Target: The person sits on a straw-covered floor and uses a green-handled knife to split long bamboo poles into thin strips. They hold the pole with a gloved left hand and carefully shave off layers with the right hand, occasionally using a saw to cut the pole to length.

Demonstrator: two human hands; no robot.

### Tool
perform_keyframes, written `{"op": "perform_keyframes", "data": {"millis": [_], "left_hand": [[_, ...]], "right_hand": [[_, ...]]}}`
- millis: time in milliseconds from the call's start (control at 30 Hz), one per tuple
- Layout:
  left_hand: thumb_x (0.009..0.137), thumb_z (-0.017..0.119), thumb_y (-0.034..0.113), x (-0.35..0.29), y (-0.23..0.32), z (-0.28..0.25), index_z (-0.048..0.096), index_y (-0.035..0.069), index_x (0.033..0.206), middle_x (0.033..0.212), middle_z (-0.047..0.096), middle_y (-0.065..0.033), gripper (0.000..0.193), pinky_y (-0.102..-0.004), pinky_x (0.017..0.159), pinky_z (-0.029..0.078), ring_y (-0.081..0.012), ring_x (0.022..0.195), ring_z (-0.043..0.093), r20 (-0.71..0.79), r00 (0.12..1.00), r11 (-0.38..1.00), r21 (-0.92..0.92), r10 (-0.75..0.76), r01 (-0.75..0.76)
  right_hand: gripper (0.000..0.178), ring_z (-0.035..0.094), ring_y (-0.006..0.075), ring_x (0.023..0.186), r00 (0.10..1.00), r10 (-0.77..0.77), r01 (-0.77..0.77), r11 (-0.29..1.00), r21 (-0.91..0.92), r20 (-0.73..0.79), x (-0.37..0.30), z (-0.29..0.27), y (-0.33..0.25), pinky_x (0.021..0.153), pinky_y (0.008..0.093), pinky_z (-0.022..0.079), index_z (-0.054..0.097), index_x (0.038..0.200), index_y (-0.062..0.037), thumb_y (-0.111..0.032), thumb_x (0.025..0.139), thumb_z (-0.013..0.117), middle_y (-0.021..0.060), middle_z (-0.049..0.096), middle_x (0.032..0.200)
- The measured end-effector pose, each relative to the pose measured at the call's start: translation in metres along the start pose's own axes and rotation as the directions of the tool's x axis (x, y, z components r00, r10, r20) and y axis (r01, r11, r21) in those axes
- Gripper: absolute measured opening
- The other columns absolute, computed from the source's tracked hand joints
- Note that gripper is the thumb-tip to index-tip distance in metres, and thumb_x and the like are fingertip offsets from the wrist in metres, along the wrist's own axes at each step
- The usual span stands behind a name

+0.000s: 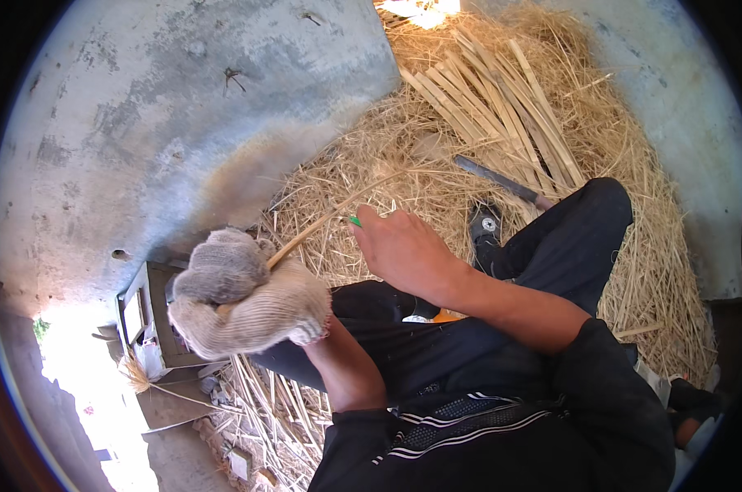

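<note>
My left hand point(239, 295), in a grey-beige knitted glove, is closed round a thin split-bamboo strip point(309, 234). The strip slants up to the right, its far end over the shavings. Bare and with bent fingers, my right hand point(408, 250) is closed just beside the strip's right side. A small green piece point(354, 221) pokes out from its fingers; the rest is hidden, so its kind cannot be made out. Beyond that hand lies a long-bladed knife point(502, 180) with a dark blade and a wooden handle.
Pale shavings point(338, 176) cover the floor ahead and to the right. A bundle of split bamboo strips point(502, 107) lies on them. Concrete walls point(182, 107) rise on both sides. At the left stands a small wooden box point(162, 312). My crossed legs point(551, 238) are under my arms.
</note>
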State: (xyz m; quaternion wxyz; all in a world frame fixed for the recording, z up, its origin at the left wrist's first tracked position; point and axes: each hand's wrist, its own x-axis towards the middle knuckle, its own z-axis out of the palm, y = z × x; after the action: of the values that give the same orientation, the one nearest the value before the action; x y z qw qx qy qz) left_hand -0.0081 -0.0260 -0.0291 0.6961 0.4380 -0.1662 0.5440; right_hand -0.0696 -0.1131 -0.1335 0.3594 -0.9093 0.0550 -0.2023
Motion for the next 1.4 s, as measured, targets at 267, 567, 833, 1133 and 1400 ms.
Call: {"op": "perform_keyframes", "data": {"millis": [267,567,833,1133,1400], "left_hand": [[0.085,0.039,0.028,0.004,0.005,-0.011,0.031,0.017,0.05,0.043,0.028,0.0032,0.037,-0.0247,0.035,0.022,-0.0096,0.035,0.025,0.158,0.982,0.984,-0.127,-0.107,0.128],[0.087,0.038,0.031,0.007,0.001,-0.008,0.032,0.018,0.051,0.042,0.028,0.0036,0.039,-0.0241,0.034,0.022,-0.0097,0.034,0.024,0.083,0.994,0.992,-0.103,-0.065,0.074],[0.091,0.036,0.037,0.006,-0.004,-0.014,0.035,0.016,0.054,0.042,0.03,0.0035,0.043,-0.0253,0.034,0.025,-0.0098,0.033,0.027,0.082,0.997,0.995,-0.095,0.013,-0.006],[0.093,0.036,0.041,0.002,-0.005,-0.011,0.036,0.016,0.056,0.045,0.033,0.0046,0.044,-0.024,0.034,0.027,-0.01,0.034,0.029,0.17,0.985,0.992,-0.127,0.013,0.008],[0.092,0.038,0.043,0.003,-0.006,-0.021,0.038,0.015,0.058,0.048,0.033,0.0022,0.044,-0.0261,0.036,0.028,-0.0112,0.037,0.031,0.198,0.98,0.999,-0.027,-0.021,0.027]], "right_hand": [[0.023,0.067,0.0423,0.065,0.982,0.081,-0.076,0.996,-0.039,0.168,-0.005,-0.006,-0.007,0.057,0.0501,0.055,0.053,0.098,0.0034,-0.019,0.097,0.049,0.0243,0.061,0.063],[0.027,0.063,0.0453,0.058,0.997,0.03,-0.032,0.999,0.023,0.077,-0.007,-0.001,-0.01,0.051,0.0508,0.051,0.054,0.093,0.0028,-0.024,0.099,0.051,0.0256,0.057,0.056],[0.026,0.062,0.0453,0.057,0.986,-0.041,0.019,0.99,0.14,0.159,-0.018,-0.03,-0.059,0.051,0.0509,0.051,0.053,0.094,0.0027,-0.023,0.098,0.053,0.0257,0.057,0.057],[0.024,0.063,0.0444,0.057,0.997,0.022,-0.028,0.997,0.075,0.076,-0.011,-0.021,-0.037,0.051,0.0514,0.051,0.052,0.093,0.0016,-0.021,0.097,0.054,0.0254,0.057,0.056],[0.023,0.062,0.0455,0.056,0.998,0.06,-0.06,0.998,0.01,-0.01,-0.006,0.006,-0.012,0.05,0.0511,0.051,0.052,0.093,0.0005,-0.023,0.097,0.053,0.0245,0.057,0.055]]}}
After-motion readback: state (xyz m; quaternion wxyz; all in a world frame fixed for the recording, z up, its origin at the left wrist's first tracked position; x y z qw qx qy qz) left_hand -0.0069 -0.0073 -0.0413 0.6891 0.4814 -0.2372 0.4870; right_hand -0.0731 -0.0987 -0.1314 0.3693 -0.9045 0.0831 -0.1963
